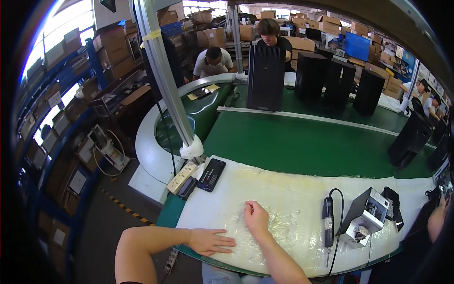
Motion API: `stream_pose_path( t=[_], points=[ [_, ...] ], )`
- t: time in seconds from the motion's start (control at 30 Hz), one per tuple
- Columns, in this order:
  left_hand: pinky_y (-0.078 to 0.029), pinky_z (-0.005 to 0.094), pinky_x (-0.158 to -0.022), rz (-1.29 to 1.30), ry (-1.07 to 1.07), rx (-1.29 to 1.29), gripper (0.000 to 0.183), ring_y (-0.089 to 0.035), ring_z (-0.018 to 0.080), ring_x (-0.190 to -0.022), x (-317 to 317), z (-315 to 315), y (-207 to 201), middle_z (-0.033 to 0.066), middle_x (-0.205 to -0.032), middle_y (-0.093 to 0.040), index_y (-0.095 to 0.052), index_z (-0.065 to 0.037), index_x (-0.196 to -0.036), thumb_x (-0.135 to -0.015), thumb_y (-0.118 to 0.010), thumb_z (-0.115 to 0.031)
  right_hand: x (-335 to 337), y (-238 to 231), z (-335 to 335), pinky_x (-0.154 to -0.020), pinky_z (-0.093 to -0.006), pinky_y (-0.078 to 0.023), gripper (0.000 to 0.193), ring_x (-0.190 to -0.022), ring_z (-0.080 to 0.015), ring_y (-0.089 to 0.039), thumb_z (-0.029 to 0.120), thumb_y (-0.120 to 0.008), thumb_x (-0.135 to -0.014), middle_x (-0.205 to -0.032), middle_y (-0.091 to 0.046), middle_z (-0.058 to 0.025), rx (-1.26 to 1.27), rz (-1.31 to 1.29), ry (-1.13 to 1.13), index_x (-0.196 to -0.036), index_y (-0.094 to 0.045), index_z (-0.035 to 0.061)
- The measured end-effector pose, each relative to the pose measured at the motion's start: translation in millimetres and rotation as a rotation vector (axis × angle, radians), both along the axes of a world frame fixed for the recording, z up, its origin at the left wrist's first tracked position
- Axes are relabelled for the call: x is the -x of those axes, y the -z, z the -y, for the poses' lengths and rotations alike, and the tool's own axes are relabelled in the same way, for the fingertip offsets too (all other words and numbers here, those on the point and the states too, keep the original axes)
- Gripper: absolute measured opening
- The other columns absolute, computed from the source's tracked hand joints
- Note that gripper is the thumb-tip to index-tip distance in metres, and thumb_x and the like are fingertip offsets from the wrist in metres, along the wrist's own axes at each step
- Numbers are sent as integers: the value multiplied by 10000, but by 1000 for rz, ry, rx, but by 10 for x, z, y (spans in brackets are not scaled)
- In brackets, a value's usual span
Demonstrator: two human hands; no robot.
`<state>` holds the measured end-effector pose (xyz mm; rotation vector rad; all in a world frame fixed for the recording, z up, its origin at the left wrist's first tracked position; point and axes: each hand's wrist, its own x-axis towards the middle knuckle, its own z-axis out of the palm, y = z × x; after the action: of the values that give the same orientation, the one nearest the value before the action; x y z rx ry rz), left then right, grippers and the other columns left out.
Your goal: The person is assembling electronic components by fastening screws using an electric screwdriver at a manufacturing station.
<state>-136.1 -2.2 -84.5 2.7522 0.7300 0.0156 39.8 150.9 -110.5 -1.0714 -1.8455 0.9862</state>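
Note:
My left hand (pixel 211 241) lies flat, palm down, on the white plastic-wrapped sheet (pixel 279 189) at the near edge of the bench, fingers outstretched. To its right my right hand (pixel 256 218) is closed in a loose fist above or on the same sheet. Nothing shows in it. Farther right lies a black electric screwdriver (pixel 328 217) with its bit toward me and a cable looping off its far end. Beside that stands an open grey box (pixel 355 213) with small metal parts inside. A flat black panel (pixel 212 175) rests at the sheet's far left corner.
A cream power strip (pixel 181 178) sits by the metal post (pixel 165 80) at left. Beyond the sheet runs a green conveyor (pixel 293 139) with tall black speaker cabinets (pixel 266 78) past it. Other people work across the line, and a co-worker's hand (pixel 437 220) is at far right.

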Motion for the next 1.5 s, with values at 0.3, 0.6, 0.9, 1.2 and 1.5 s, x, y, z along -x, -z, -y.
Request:
stream_pose_path(
  t=[0.3, 0.6, 0.9, 1.2, 1.5],
  points=[
    [-213, 534, -1136, -27, 10, 27, 585, -274, 284, -1434, -18, -58, -49, 129, -1560, -258, -338, -133, -1474, -903, -408, -237, -18, -28, -40, -637, -365, -521, 141, -703, -263, -668, 170, -588, -875, -838, -692, -99, -8, -2, -7, -961, -677, 101],
    [-440, 404, -861, -192, 113, -374, 282, -548, 220, -1011, -173, -913, -303, 85, -1114, -570, -567, -119, -1116, -864, -518, -236, -19, -50, -58, -653, -352, -521, 168, -710, -253, -667, 169, -575, -895, -833, -693, -99, 53, -25, 3, -1004, -671, 85],
    [-413, 410, -933, -234, -581, -923, 256, -477, 322, -1145, -176, -3550, -1807, 170, -1124, -532, -632, -8, -921, -728, -617, -175, -29, 14, -151, -576, -242, -475, 168, -627, -83, -584, 85, -548, -938, -775, -664, -60, 343, -375, 32, -1046, -620, -22],
    [-242, 584, -1102, 50, -1325, -868, 719, -250, 312, -1430, -136, -4789, -2212, 166, -1519, -311, -315, -9, -1439, -840, -566, -319, -23, -40, -158, -602, -255, -501, 164, -661, -123, -639, 92, -556, -927, -785, -692, -91, 322, -263, 39, -1032, -636, -5],
    [-360, 451, -1023, 107, -1186, -1026, 468, -469, 333, -1217, -535, -4155, -2053, 175, -1209, -560, -550, 14, -1201, -837, -605, -275, -14, 11, -187, -624, -298, -515, 168, -642, -170, -650, 137, -586, -900, -750, -692, -82, 354, -331, 65, -1013, -662, 39]
  ],
)
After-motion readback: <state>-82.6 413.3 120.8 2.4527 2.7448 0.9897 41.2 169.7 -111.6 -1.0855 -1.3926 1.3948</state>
